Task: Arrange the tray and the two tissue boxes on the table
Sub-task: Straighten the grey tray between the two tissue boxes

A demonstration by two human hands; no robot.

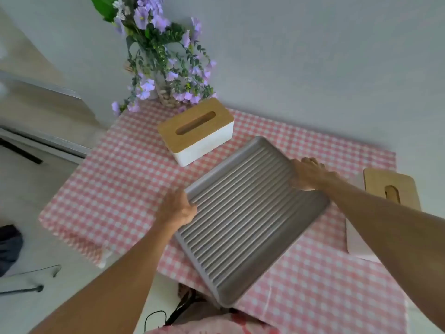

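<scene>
A grey ribbed tray (pixel 248 218) lies at a slant over the middle of the table with the pink checked cloth (pixel 115 179). Its near corner reaches the table's front edge. My left hand (pixel 178 208) grips the tray's left rim. My right hand (pixel 310 174) grips its far right rim. One white tissue box with a wooden slotted lid (pixel 196 132) stands just behind the tray's far end, apart from it. A second tissue box (pixel 375 189) stands at the right, partly hidden behind my right forearm.
A glass vase of purple flowers (pixel 166 75) stands at the table's back left corner against the white wall. Floor lies to the left, with a dark cloth (pixel 9 247) and thin metal rods. Black cables hang below the front edge.
</scene>
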